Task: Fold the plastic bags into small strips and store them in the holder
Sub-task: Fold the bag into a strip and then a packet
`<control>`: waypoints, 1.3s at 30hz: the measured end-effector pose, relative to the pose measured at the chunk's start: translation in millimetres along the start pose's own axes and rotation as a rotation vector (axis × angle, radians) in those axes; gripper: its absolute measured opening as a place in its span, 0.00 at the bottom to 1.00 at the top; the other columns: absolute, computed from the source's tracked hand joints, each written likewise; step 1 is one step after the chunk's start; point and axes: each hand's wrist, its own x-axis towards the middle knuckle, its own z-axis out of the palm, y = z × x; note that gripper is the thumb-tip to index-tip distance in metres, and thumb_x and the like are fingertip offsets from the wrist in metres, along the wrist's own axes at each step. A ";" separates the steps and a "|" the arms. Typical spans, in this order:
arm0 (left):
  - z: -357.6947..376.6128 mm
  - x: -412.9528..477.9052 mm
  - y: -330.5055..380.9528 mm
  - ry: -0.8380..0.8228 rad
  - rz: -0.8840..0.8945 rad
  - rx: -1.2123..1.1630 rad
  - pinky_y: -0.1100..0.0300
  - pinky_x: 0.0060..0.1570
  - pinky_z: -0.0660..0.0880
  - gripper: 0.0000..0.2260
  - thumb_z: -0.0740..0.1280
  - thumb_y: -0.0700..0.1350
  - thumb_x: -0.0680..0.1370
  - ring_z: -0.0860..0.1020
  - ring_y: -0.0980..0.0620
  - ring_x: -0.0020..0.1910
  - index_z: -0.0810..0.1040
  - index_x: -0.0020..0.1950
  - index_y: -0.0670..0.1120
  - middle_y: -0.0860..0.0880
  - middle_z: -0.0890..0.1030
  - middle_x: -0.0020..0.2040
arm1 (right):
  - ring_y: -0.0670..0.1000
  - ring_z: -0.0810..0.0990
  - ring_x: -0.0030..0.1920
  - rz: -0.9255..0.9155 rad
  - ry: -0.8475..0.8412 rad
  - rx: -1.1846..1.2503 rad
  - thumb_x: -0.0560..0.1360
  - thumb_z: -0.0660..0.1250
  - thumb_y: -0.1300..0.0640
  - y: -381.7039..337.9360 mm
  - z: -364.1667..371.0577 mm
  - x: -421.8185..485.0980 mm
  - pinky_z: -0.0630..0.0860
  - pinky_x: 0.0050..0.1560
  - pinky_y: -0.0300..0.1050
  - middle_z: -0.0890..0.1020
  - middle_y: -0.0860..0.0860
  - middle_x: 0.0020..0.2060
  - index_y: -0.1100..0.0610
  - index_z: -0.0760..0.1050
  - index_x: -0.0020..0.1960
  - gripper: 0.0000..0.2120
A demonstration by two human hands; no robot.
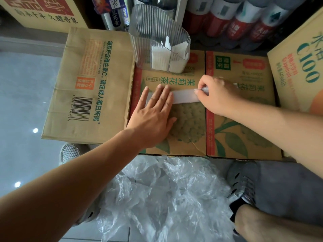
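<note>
Pressing down on the folded strip (183, 98), the left hand (153, 114) lies flat, fingers straight and together, atop the green-printed box (188, 123). The right hand (218, 96) pinches the strip's end. The clear holder (148, 25) stands at the box's far edge, and loose bags (166, 198) lie on the floor before it.

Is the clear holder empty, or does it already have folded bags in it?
Not empty: white folded pieces stand inside the ribbed clear holder, visible through its see-through wall. How many there are, I cannot tell.
</note>
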 end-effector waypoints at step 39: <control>-10.6 -6.7 -11.8 -0.093 -0.098 -0.068 0.40 0.80 0.45 0.40 0.46 0.67 0.80 0.43 0.45 0.83 0.46 0.83 0.41 0.44 0.46 0.84 | 0.51 0.38 0.82 -0.348 -0.238 -0.349 0.81 0.37 0.36 33.0 3.8 -43.9 0.39 0.81 0.55 0.42 0.52 0.83 0.57 0.45 0.83 0.38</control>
